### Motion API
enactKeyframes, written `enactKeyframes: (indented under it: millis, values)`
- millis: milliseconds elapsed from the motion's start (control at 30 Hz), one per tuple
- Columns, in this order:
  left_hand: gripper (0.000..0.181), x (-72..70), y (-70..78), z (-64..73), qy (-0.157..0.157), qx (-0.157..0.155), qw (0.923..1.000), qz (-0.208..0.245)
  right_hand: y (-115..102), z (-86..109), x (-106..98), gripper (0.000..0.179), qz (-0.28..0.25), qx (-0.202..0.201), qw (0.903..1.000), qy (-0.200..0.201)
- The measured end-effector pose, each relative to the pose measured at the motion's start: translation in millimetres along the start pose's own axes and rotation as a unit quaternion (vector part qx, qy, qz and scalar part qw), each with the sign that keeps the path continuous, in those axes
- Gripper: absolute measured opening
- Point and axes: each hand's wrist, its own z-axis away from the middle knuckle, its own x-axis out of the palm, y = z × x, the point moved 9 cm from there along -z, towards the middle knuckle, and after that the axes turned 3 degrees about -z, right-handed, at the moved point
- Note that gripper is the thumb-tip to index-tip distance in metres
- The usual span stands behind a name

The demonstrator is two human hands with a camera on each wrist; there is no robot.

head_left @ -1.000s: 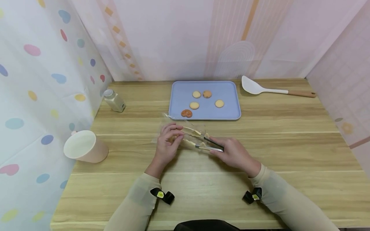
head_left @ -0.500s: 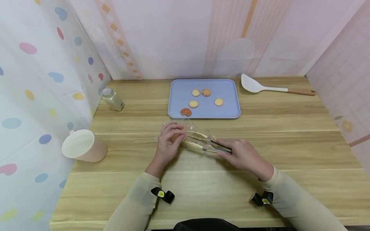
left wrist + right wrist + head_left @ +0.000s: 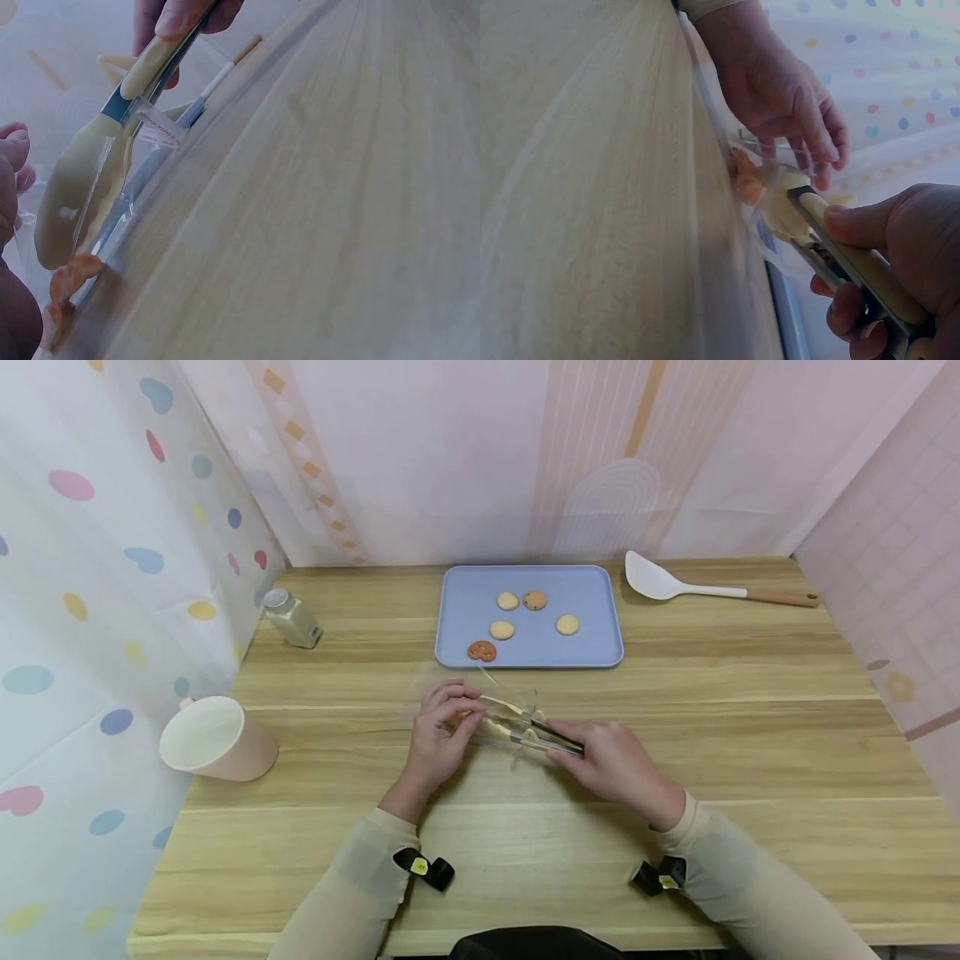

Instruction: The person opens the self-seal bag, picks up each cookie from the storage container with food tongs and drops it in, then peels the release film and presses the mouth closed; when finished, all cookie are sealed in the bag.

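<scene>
My left hand [image 3: 441,733] pinches the edge of a clear plastic bag [image 3: 159,127] between thumb and fingers, above the table in front of the tray. Red print shows on the bag in the left wrist view. In my right hand [image 3: 617,767] I grip metal tongs [image 3: 546,744] with cream-coloured heads. Those heads point left, inside the bag's opening as far as I can tell. An orange-brown, pretzel-like cookie [image 3: 746,177] sits by the tong tips in the right wrist view, seemingly within the bag. The clear plastic makes its outline hard to follow.
Behind the hands, a blue tray [image 3: 540,665] bears several round cookies [image 3: 567,624] and a brown pretzel cookie [image 3: 482,651]. A white spatula [image 3: 656,581] with a wooden handle lies at right. On the left are a shaker jar [image 3: 294,620] and a tilted pale pink mug [image 3: 247,752].
The right hand drew the tongs slightly right and down, then came back left toward the left hand. The left hand stayed nearly in place while the bag's film shifted.
</scene>
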Motion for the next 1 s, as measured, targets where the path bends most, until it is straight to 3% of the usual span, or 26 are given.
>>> enactKeyframes:
  millis: [267,467,1000]
  values:
    - [0.015,-0.6,2.0,-0.8,0.009,0.004,0.9999,-0.006,-2,11.4,-16,0.043,0.014,-0.001,0.9997,-0.021]
    - [0.014,-2.1,23.5,-6.3,0.007,0.005,0.9998,-0.019,-2,8.4,-10,0.039,0.018,-0.002,0.9990,-0.041]
    - [0.013,-5.7,36.5,-8.7,0.007,0.011,0.9999,-0.011,4,-12.4,6,0.039,0.021,0.022,0.9995,-0.009]
